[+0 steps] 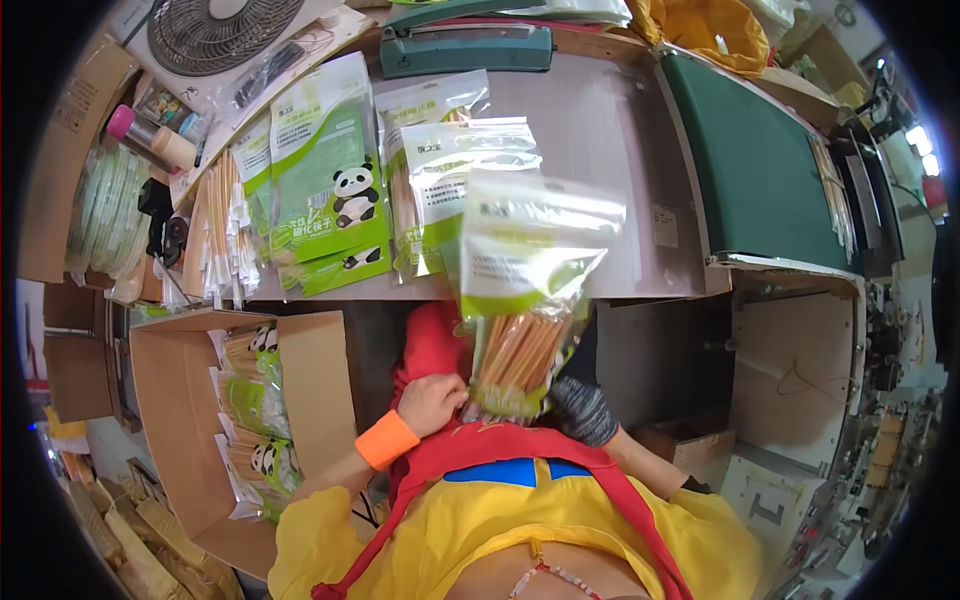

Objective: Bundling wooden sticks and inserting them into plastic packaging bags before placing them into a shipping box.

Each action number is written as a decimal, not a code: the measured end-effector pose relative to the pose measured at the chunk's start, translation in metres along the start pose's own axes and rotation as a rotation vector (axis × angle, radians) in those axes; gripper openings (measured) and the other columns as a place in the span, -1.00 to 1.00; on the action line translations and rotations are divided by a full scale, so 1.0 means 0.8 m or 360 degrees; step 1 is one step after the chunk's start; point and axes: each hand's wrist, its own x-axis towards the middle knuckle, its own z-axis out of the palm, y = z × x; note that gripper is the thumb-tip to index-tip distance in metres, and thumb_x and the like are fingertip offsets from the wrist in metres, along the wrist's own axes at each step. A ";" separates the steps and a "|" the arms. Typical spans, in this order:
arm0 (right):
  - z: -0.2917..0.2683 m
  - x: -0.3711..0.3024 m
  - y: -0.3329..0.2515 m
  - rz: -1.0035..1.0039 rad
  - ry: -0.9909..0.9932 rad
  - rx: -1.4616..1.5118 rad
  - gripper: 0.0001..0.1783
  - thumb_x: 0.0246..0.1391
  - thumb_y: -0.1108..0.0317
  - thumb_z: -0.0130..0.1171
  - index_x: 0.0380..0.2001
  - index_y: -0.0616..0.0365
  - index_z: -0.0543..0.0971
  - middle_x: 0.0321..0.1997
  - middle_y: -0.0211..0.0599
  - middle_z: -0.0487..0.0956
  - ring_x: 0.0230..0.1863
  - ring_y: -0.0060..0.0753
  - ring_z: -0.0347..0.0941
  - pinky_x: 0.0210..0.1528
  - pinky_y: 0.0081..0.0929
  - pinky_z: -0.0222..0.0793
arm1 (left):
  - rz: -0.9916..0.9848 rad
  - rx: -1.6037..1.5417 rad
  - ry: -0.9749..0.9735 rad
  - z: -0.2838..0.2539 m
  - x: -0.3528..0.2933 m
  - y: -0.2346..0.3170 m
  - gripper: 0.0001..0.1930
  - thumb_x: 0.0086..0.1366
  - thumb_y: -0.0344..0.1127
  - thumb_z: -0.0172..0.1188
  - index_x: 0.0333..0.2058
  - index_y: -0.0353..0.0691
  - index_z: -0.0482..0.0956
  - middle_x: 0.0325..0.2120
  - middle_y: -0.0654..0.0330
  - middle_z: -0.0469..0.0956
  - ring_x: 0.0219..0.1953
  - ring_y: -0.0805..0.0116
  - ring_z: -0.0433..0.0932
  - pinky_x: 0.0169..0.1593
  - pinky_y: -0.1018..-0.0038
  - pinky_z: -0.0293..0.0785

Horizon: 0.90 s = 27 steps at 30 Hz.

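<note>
In front of my lap stands a clear and green bag of wooden chopsticks (520,345), somewhat blurred, its top tilted toward the table. My bare left hand (432,404), with an orange wristband, is closed at the bag's lower left corner. My right hand (585,412), in a grey knit glove, is at its lower right side; some of its fingers are hidden behind the bag. More filled chopstick bags (470,165) lie on the table just beyond. Left of them are flat green panda pouches (325,190) and a heap of loose chopsticks (212,240) with white paper ends.
An open cardboard box (318,375) on my left holds several filled bags (262,405). A teal long-bodied device (465,52) sits at the table's back. The dark green board (750,160) borders the right. A fan (220,30) and pink-capped bottle (140,130) stand far left.
</note>
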 end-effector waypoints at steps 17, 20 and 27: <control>-0.311 0.284 -0.069 0.0235 0.1104 0.1246 -0.68 0.05 0.42 0.20 -0.11 0.32 0.51 -0.29 -0.24 0.60 -0.50 -0.60 0.50 -0.59 -0.74 0.35 | 0.0712 -0.1136 0.1122 -0.204 0.144 0.215 -0.79 0.37 -0.26 0.00 -0.33 -0.29 0.49 -0.52 0.28 0.53 -0.48 0.55 0.47 -0.38 0.65 0.35; -0.287 0.329 -0.038 0.0372 0.0849 0.1280 -0.76 0.06 0.41 0.20 -0.19 0.26 0.55 -0.40 -0.33 0.61 -0.54 -0.66 0.49 -0.65 -0.77 0.25 | 0.0499 0.0555 0.1409 -0.129 0.160 0.086 -0.45 0.15 -0.08 0.26 0.04 -0.22 0.37 -0.22 0.04 0.45 -0.21 0.14 0.46 -0.12 0.31 0.42; -0.314 0.453 -0.039 0.0156 0.0598 0.1195 -0.81 0.08 0.34 0.19 -0.23 0.16 0.57 -0.47 -0.43 0.59 -0.59 -0.70 0.46 -0.68 -0.76 0.19 | 0.0286 0.0410 0.1163 -0.108 0.189 0.062 -0.51 0.01 -0.40 0.25 0.00 -0.07 0.47 -0.21 0.01 0.42 -0.25 -0.04 0.50 -0.16 0.23 0.44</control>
